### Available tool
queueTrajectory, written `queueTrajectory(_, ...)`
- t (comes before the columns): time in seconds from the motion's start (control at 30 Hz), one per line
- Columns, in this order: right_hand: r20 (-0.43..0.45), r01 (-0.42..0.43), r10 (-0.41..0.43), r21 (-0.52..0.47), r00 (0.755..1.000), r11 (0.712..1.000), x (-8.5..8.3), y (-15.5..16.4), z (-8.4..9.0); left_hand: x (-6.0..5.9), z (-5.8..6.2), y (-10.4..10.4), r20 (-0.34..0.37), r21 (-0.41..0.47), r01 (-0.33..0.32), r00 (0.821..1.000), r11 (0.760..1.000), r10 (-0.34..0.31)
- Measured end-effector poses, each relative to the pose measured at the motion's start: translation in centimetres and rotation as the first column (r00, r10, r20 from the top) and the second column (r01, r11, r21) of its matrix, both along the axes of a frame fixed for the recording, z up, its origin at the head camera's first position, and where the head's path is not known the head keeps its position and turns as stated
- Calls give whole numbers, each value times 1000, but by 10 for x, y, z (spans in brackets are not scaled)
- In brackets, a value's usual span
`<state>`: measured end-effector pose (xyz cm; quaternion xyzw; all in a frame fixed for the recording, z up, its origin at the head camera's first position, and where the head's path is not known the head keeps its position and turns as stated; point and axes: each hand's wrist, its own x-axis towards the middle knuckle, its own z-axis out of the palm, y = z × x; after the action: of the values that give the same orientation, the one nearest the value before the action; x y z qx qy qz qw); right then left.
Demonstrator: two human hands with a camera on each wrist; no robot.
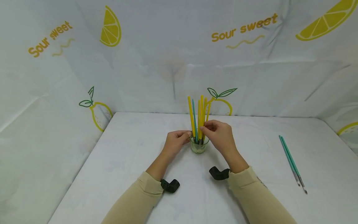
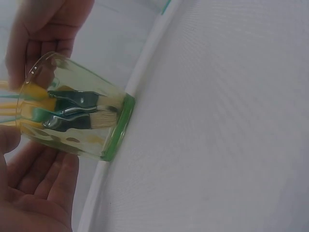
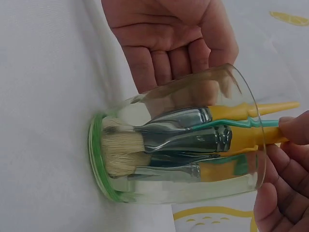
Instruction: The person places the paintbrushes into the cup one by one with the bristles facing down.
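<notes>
A clear glass (image 1: pixel 198 147) with a green base stands upright on the table, bristle-down paintbrushes (image 3: pixel 188 137) inside it. Most of their handles are yellow; a teal handle (image 1: pixel 194 112) rises among them. My left hand (image 1: pixel 176 140) holds the glass at its left side, thumb close to the rim and fingers along the wall. On the right side of the glass, my right hand (image 1: pixel 219 133) pinches a yellow paintbrush handle (image 3: pixel 270 135) just above the rim. In the left wrist view, the bristles (image 2: pixel 104 119) reach down near the base of the glass.
Two teal paintbrushes (image 1: pixel 292 160) lie side by side on the white-covered table (image 1: pixel 134 149) at the right. Behind the table hangs a white cloth (image 1: pixel 156 46) printed with lemons and words. A dark wrist mount (image 1: pixel 170 185) sits at each sleeve cuff.
</notes>
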<state>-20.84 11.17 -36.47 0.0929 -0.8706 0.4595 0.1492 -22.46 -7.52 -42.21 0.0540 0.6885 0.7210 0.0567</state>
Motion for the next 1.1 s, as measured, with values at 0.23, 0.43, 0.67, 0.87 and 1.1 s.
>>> queueTrajectory(0.23,-65,24,-24,-3,998,1000,0,-5,-6,-2,0,0,2,-10,0,1000,1000,0)
queueTrajectory(0.43,-108,44,-41,23,993,999,0,-8,-8,7,15,-1,6,-11,12,1000,1000,-12)
queueTrajectory(0.67,-111,47,-42,44,993,998,0,-10,-8,19,31,-2,-13,0,18,1000,1000,-18)
queueTrajectory(0.87,-116,44,-38,44,993,998,0,-10,-8,19,31,-1,-10,-10,15,1000,1000,-15)
queueTrajectory(1.1,-117,42,-35,54,993,998,2,-5,-4,18,30,0,3,-10,15,1000,1000,-15)
